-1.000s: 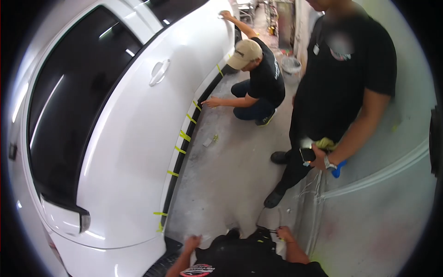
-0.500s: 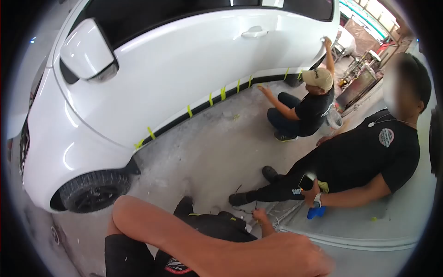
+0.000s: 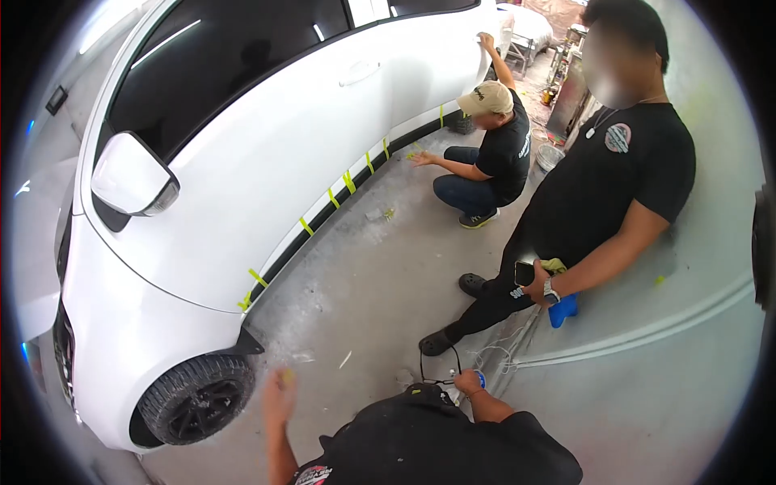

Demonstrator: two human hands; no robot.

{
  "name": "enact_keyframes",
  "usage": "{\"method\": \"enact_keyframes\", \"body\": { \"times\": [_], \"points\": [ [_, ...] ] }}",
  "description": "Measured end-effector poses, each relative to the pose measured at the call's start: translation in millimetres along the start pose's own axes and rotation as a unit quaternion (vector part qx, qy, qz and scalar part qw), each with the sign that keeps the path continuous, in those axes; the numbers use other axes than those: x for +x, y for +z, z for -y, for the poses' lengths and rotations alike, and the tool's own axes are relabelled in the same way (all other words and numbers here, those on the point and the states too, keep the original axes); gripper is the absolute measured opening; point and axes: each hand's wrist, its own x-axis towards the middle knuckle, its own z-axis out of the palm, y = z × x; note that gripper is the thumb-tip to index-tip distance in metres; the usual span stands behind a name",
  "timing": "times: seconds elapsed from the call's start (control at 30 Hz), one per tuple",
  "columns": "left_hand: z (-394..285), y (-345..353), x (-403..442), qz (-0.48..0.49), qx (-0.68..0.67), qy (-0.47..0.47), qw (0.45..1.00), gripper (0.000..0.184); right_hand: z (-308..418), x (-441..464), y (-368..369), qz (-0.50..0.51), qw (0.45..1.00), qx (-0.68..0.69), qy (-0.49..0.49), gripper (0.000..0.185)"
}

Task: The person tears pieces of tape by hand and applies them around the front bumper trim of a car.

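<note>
My right hand (image 3: 467, 381) is closed on a pair of black-framed glasses (image 3: 440, 381), held low in front of my black shirt, with the temples pointing away from me. A small blue and white thing shows beside that hand. My left hand (image 3: 279, 396) is raised near the front wheel (image 3: 200, 400) of the white car (image 3: 234, 170). Motion smears its fingers, and a yellowish spot shows near their tips. Strips of yellow-green tape (image 3: 349, 181) cross the black sill trim (image 3: 323, 215) along the car's lower edge.
A crouching person in a tan cap (image 3: 505, 153) touches the car's rear. Another person in black (image 3: 606, 186) stands at the right, holding a phone (image 3: 525, 274). Cables and a pale panel (image 3: 647, 356) lie at the lower right. A bucket (image 3: 550, 157) stands farther back.
The view has swung. My left arm, which crossed the view half a second ago, is back at the left. The glasses remain in my right hand. The crouching person's lower hand has left the sill.
</note>
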Motion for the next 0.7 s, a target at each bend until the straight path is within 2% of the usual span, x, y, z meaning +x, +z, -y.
{"method": "enact_keyframes", "body": {
  "times": [0.03, 0.07, 0.1, 0.13, 0.17, 0.3, 0.4, 0.47, 0.5, 0.53, 0.57, 0.6, 0.63, 0.67, 0.7],
  "points": [
    [100, 46, -22, -0.034, 0.146, 0.066, 0.987, 0.045, -12, 5, 22, -0.008, 1.000, 0.001, -0.022, 0.043],
    [149, 70, -52, 0.027, 0.180, -0.005, 0.983, 0.044, -6, 0, 22, -0.015, 1.000, 0.002, -0.024, 0.043],
    [161, 76, -84, 0.093, 0.164, -0.074, 0.979, 0.039, 5, -8, 23, 0.001, 0.999, -0.020, -0.041, 0.042],
    [199, 94, -111, 0.128, 0.170, -0.149, 0.966, 0.036, 13, -18, 26, 0.019, 0.997, -0.045, -0.057, 0.042],
    [243, 108, -144, 0.113, 0.141, -0.162, 0.970, 0.036, 23, -26, 28, 0.011, 0.995, -0.039, -0.086, 0.042],
    [326, 132, -236, 0.125, 0.172, -0.246, 0.946, 0.033, 74, -53, 37, 0.005, 0.996, -0.022, -0.086, 0.040],
    [353, 122, -258, 0.097, 0.252, -0.325, 0.906, 0.031, 100, -64, 50, 0.027, 0.990, -0.030, -0.138, 0.039],
    [366, 117, -250, 0.003, 0.328, -0.392, 0.860, 0.030, 109, -72, 61, 0.045, 0.983, -0.046, -0.171, 0.035],
    [370, 121, -242, -0.100, 0.362, -0.439, 0.816, 0.030, 110, -77, 67, 0.047, 0.983, -0.048, -0.172, 0.035],
    [372, 129, -224, -0.276, 0.368, -0.467, 0.755, 0.029, 110, -81, 73, 0.063, 0.980, -0.058, -0.180, 0.036],
    [381, 112, -223, -0.102, 0.433, -0.403, 0.800, 0.029, 109, -84, 77, 0.078, 0.977, -0.067, -0.188, 0.036],
    [387, 92, -219, 0.078, 0.486, -0.277, 0.825, 0.029, 106, -85, 81, 0.076, 0.977, -0.068, -0.189, 0.036],
    [381, 65, -215, 0.204, 0.494, -0.143, 0.833, 0.030, 101, -85, 84, 0.089, 0.978, -0.068, -0.174, 0.036],
    [365, 73, -200, 0.201, 0.492, -0.142, 0.835, 0.030, 98, -83, 84, 0.101, 0.980, -0.067, -0.159, 0.037],
    [350, 79, -185, 0.173, 0.366, -0.194, 0.894, 0.027, 94, -75, 83, 0.098, 0.980, -0.066, -0.160, 0.037]
  ]
}}
